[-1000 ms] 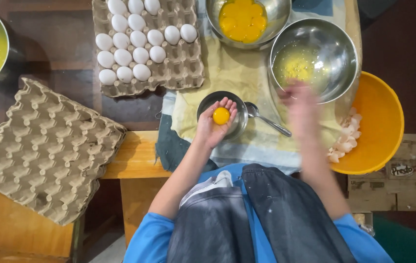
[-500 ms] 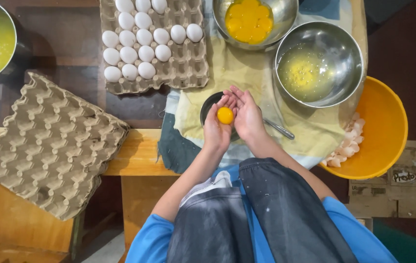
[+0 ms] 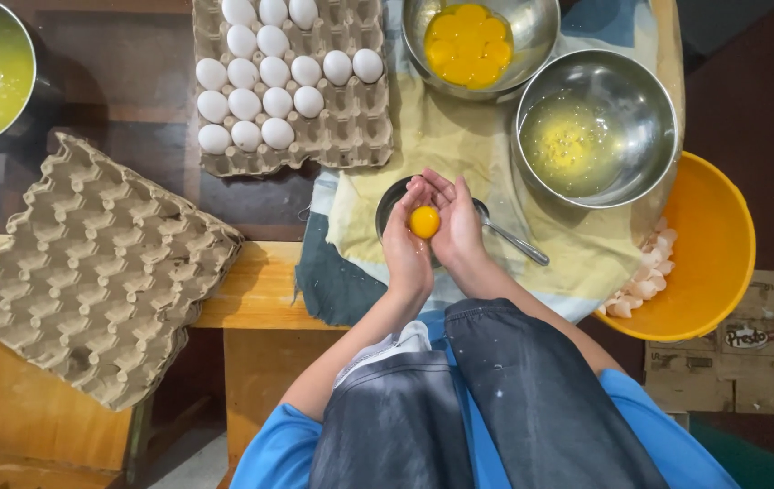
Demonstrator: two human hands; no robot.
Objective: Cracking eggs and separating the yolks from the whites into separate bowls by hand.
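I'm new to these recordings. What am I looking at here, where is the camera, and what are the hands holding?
There is no machine: a person works with bare hands, filmed from a head-worn camera looking straight down. The left hand and right hand cup one egg yolk over a small dark bowl with a spoon. Around them lie a tray of white eggs, an empty tray, a steel bowl of yolks, a steel bowl of egg white and an orange basin holding shells.
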